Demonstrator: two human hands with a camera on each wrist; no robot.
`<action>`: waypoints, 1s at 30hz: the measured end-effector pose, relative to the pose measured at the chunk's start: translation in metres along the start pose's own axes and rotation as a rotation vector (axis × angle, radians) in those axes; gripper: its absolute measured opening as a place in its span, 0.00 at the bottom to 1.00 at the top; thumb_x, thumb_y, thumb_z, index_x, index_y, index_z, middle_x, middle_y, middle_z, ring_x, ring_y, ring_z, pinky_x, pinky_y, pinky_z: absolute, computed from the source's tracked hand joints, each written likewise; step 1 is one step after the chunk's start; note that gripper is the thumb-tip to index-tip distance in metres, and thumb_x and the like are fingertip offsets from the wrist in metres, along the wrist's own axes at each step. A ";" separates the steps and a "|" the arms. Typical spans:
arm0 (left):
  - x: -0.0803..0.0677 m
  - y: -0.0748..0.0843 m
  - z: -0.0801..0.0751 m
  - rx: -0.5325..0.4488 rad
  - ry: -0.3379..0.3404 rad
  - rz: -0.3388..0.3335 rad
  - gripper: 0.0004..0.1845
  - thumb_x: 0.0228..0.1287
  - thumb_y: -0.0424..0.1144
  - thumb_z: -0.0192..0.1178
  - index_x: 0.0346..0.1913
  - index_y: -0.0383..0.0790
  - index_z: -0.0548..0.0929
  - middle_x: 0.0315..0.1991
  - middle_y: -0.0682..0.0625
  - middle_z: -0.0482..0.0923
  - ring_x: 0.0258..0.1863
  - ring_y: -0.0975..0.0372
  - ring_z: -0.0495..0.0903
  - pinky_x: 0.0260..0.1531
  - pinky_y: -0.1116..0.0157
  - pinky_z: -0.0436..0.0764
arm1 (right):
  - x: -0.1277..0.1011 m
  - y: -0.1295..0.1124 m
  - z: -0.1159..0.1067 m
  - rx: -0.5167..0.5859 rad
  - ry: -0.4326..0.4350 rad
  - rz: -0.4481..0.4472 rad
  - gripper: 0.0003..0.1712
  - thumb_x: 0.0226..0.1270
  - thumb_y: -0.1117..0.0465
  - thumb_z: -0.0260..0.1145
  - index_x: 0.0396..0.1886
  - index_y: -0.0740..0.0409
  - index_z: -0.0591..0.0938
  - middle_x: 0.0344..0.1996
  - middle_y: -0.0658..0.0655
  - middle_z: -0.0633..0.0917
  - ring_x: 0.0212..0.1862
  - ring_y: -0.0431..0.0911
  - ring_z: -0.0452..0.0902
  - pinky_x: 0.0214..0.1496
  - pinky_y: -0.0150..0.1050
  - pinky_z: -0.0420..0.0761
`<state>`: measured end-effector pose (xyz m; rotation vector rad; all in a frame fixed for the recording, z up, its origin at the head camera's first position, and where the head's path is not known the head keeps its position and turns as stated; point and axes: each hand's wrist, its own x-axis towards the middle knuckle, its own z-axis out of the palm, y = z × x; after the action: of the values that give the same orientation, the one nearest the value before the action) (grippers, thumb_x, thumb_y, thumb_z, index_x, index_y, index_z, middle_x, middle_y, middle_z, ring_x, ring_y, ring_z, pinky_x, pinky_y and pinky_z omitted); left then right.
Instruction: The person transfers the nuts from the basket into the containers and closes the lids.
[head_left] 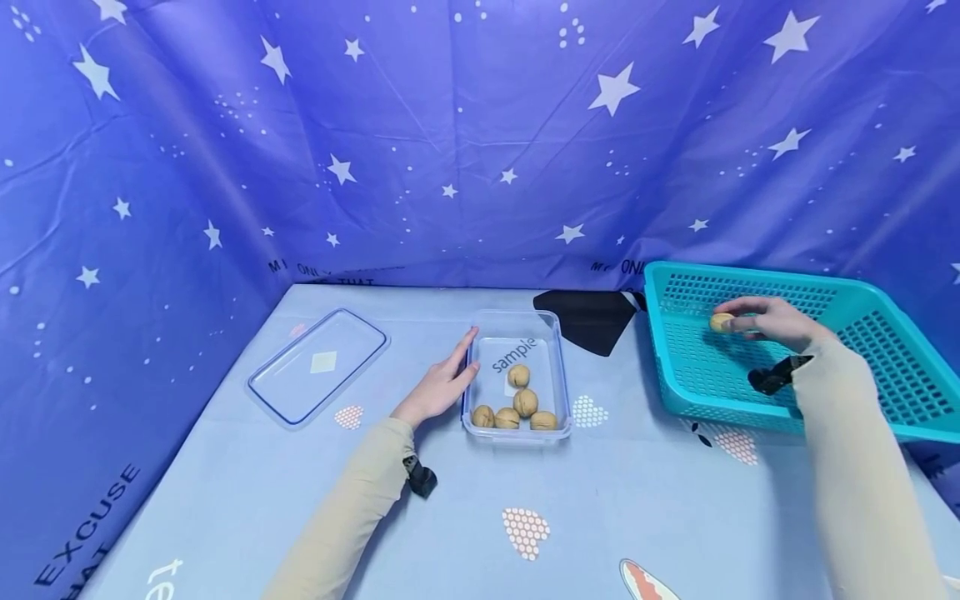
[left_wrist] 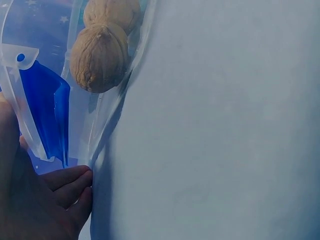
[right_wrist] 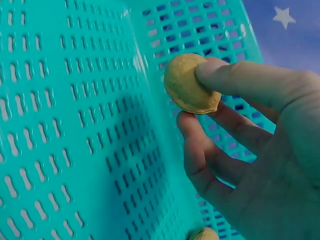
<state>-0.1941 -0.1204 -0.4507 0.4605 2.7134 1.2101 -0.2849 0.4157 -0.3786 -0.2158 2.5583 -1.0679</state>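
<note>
My right hand (head_left: 772,321) pinches a walnut (right_wrist: 190,84) between thumb and fingers, held inside the turquoise basket (head_left: 731,412) above its floor. Part of another walnut (right_wrist: 204,234) shows at the lower edge of the right wrist view. My left hand (head_left: 441,385) rests against the left side of a clear plastic container (head_left: 558,367), fingers fairly straight. In the left wrist view its fingertips touch the container near a blue side latch (left_wrist: 47,112). Several walnuts (head_left: 526,403) lie in the container, mostly toward its near end.
A clear lid with a blue seal (head_left: 288,418) lies on the table left of the container. Starry blue curtains (head_left: 450,167) stand behind and beside the patterned tablecloth (head_left: 420,533). A black shape (head_left: 588,317) lies between container and basket.
</note>
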 end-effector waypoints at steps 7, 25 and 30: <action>0.000 0.001 0.000 0.007 0.006 -0.008 0.33 0.76 0.55 0.41 0.77 0.64 0.42 0.75 0.50 0.50 0.69 0.44 0.58 0.67 0.48 0.58 | -0.003 -0.016 0.001 0.023 0.043 -0.030 0.34 0.73 0.50 0.59 0.67 0.70 0.66 0.64 0.68 0.64 0.48 0.37 0.73 0.55 0.52 0.77; -0.002 0.002 0.000 0.003 0.004 0.000 0.33 0.76 0.55 0.41 0.78 0.60 0.44 0.74 0.47 0.51 0.68 0.42 0.59 0.66 0.45 0.59 | -0.015 -0.041 0.004 0.036 0.102 -0.110 0.32 0.74 0.51 0.58 0.68 0.67 0.66 0.59 0.64 0.70 0.45 0.33 0.76 0.45 0.32 0.80; -0.001 0.001 0.000 0.007 0.006 0.003 0.33 0.76 0.55 0.41 0.78 0.60 0.44 0.75 0.48 0.51 0.68 0.43 0.59 0.66 0.45 0.59 | -0.019 -0.054 0.009 0.024 0.114 -0.129 0.30 0.74 0.50 0.58 0.67 0.64 0.69 0.59 0.63 0.73 0.47 0.38 0.78 0.45 0.34 0.79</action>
<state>-0.1926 -0.1200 -0.4500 0.4624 2.7238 1.2050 -0.2636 0.3770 -0.3406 -0.3274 2.6614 -1.1890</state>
